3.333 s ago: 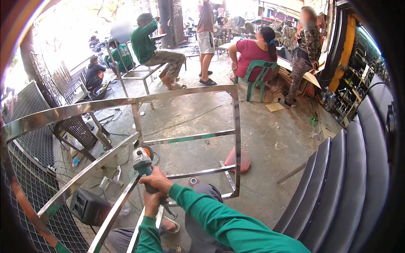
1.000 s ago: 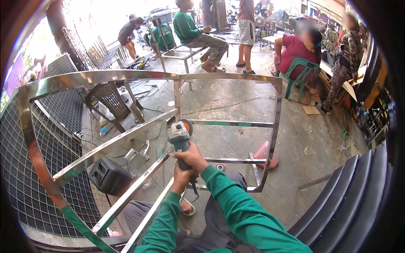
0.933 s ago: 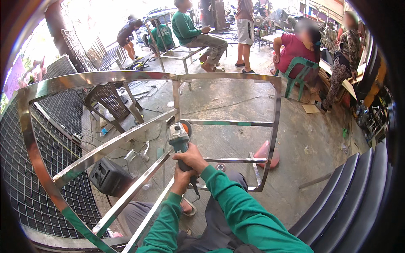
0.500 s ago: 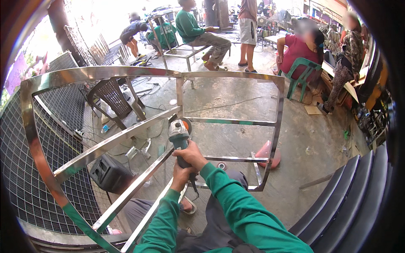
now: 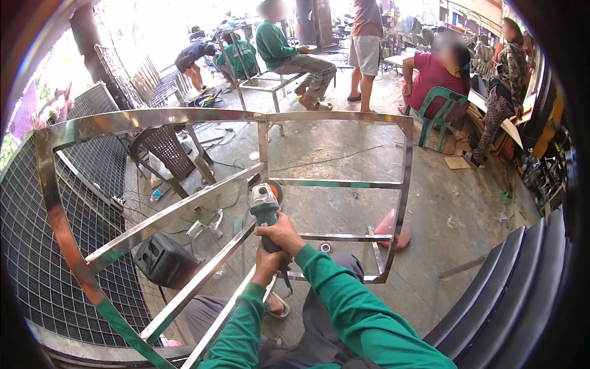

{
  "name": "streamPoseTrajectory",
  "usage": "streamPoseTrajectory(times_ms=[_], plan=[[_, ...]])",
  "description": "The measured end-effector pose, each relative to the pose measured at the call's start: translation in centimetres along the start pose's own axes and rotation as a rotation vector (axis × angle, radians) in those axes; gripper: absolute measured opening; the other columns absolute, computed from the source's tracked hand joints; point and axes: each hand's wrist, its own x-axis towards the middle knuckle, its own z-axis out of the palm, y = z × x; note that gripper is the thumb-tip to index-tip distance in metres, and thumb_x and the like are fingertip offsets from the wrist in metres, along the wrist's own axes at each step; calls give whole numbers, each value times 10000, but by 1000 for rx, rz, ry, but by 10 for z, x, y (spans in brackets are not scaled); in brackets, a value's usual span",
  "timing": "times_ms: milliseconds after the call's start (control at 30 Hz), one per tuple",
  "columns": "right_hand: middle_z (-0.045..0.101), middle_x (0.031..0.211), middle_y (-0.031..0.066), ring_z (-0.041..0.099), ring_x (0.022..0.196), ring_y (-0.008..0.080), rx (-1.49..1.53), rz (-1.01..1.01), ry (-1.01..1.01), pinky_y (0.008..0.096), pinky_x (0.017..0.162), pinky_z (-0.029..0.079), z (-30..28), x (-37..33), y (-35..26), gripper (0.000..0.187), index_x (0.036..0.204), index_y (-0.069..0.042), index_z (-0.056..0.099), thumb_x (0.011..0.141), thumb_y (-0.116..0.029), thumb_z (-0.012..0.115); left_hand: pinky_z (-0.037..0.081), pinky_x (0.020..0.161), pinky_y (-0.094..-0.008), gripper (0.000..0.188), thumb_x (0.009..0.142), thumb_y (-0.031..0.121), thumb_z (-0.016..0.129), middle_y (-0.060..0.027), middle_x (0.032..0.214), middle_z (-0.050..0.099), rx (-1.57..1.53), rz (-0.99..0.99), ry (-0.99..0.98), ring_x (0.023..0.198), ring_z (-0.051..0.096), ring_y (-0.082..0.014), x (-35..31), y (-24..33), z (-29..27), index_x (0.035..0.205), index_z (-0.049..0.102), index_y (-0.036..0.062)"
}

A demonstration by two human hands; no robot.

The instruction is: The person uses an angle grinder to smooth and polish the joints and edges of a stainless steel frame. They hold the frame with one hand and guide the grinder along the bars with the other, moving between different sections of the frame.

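Observation:
Both my hands are closed on an angle grinder (image 5: 266, 212) with a teal body, a silver head and an orange disc. My right hand (image 5: 281, 234) wraps the body just behind the head. Below it, my left hand (image 5: 267, 263) grips the dark rear end, where a cord hangs down. The disc sits close to the joint of a shiny metal tube frame (image 5: 264, 140), by the end of a slanted crossbar (image 5: 184, 212); whether it touches cannot be made out. This large frame has curved outer rails and several crossbars, and stands in front of my legs.
A dark speaker-like box (image 5: 165, 259) and a brown plastic chair (image 5: 161, 147) stand beyond the frame's left half. Wire mesh (image 5: 67, 258) lies at left. A red object (image 5: 398, 232) is behind the right side. Black slats (image 5: 491, 295) rise at right. Several people sit or stand farther off.
The view has tilted slightly, so the scene sits a little lower. The grinder has shifted slightly to the right against the frame joint, with both hands still on it.

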Motion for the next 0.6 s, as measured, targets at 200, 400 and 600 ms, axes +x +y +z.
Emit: streamPoseTrajectory(times_ms=[200,400,600], plan=[[743,1083,135,714,954,213,-29,6,-28,355,856,586,-5,-2,-9,696,1248,64,645,680,-195,952,642,608,-386,618,662,42,823,-111,890,728,0,5,-52,705,758,-245,7,2,-1,1231,587,-8],[738,1068,131,712,947,217,3,38,-25,362,851,586,-5,-10,-9,656,1221,50,652,688,-193,949,630,638,-359,611,661,34,803,-98,949,725,-7,-25,-42,735,751,-231,-1,4,-2,1234,597,-10],[735,1064,115,698,938,194,6,7,10,348,852,576,-1,-4,-4,631,1222,40,655,694,-154,942,617,649,-349,598,674,73,811,-82,945,727,-13,8,-49,749,743,-211,4,-1,-3,1230,605,-5]])
